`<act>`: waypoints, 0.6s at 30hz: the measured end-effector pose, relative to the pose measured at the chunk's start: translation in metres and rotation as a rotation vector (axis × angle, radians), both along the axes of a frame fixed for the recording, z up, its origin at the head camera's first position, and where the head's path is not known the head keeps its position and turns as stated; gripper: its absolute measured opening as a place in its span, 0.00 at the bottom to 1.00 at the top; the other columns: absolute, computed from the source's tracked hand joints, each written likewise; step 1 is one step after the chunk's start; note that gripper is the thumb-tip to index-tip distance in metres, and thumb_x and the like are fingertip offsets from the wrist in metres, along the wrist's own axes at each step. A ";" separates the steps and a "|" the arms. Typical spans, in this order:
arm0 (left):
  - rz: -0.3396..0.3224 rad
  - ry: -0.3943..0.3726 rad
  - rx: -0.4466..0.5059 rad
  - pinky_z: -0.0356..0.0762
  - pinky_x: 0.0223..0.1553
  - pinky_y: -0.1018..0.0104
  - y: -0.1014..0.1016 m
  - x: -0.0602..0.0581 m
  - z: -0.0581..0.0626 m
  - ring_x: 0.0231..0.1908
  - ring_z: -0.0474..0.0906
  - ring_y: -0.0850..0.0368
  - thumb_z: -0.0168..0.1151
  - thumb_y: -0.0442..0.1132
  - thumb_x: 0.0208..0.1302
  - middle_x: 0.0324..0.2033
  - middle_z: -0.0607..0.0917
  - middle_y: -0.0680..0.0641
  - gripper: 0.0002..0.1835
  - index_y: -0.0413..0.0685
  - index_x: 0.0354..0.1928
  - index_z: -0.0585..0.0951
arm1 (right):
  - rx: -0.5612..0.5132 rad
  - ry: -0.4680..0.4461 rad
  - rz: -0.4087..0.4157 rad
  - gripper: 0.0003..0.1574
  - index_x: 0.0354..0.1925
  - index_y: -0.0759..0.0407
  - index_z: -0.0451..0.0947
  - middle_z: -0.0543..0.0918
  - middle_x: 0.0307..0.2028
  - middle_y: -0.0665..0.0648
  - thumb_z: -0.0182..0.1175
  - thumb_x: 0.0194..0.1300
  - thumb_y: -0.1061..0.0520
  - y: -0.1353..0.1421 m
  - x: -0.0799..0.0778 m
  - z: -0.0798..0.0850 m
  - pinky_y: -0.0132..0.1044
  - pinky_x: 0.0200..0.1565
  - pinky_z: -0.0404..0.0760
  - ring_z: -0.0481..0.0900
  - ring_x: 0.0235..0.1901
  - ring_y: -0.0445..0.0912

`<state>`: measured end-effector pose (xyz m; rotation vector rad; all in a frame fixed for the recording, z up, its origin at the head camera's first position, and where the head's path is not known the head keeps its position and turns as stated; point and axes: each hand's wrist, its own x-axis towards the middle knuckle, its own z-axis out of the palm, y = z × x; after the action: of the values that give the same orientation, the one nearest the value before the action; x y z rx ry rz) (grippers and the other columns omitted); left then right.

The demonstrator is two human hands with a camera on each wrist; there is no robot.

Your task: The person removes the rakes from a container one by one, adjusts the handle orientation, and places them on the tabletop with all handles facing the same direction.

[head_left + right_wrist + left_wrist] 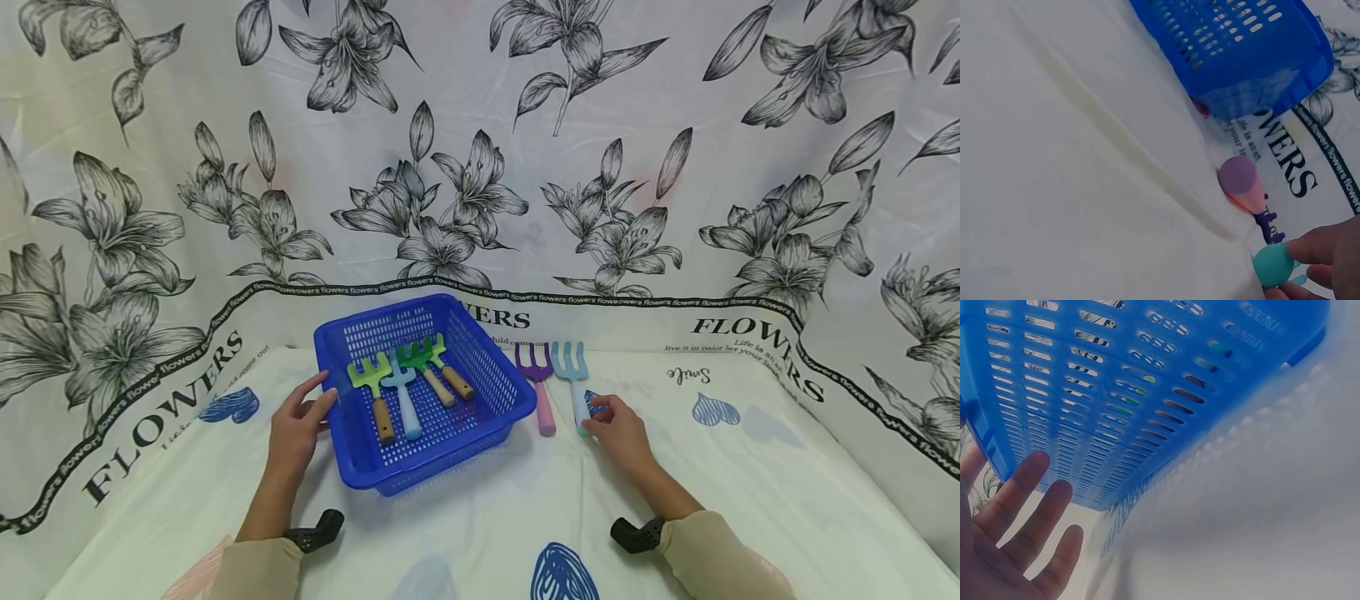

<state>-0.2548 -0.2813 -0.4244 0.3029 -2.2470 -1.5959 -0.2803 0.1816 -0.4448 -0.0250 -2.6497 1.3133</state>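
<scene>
A blue plastic basket (450,446) with slotted walls is at the centre left. My left hand (295,425) holds its left rim, with the fingers (1054,509) spread outside under the slotted wall. Inside lie several small hand forks, among them a lime-green one (382,417) with a wooden handle and a light blue one (406,407). Right of the basket, my right hand (622,435) pinches the handle end of another light blue hand fork (576,393); its rounded teal tip (1274,265) shows between thumb and fingers. A purple hand fork with pink handle (545,410) lies just left of it.
White cloth (480,533) with printed hearts covers the table. A flower-printed curtain (480,208) rises behind the basket and along the sides. Black devices (318,532) are strapped to both wrists, at the ends of beige sleeves (258,571).
</scene>
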 end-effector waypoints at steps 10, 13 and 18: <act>-0.003 0.000 0.006 0.78 0.39 0.76 0.000 0.000 0.000 0.42 0.81 0.61 0.55 0.62 0.67 0.53 0.81 0.39 0.32 0.62 0.70 0.69 | 0.020 -0.037 0.004 0.24 0.53 0.65 0.73 0.79 0.34 0.59 0.67 0.60 0.60 -0.005 0.000 -0.001 0.37 0.33 0.74 0.74 0.32 0.50; -0.002 0.000 0.003 0.78 0.39 0.76 0.000 0.000 0.000 0.42 0.81 0.61 0.55 0.61 0.67 0.53 0.81 0.39 0.32 0.61 0.70 0.69 | 0.022 -0.038 0.004 0.24 0.53 0.65 0.72 0.78 0.34 0.58 0.67 0.60 0.60 -0.005 -0.001 -0.002 0.36 0.32 0.74 0.73 0.32 0.49; -0.003 0.002 0.003 0.79 0.40 0.76 0.000 0.000 0.000 0.40 0.80 0.65 0.55 0.62 0.67 0.53 0.81 0.39 0.32 0.61 0.70 0.69 | 0.033 -0.030 -0.001 0.24 0.53 0.65 0.73 0.78 0.34 0.58 0.66 0.60 0.61 -0.004 -0.001 -0.003 0.36 0.32 0.73 0.73 0.32 0.49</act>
<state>-0.2549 -0.2811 -0.4242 0.2985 -2.2447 -1.6009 -0.2817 0.1777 -0.4475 -0.0418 -2.6958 1.2781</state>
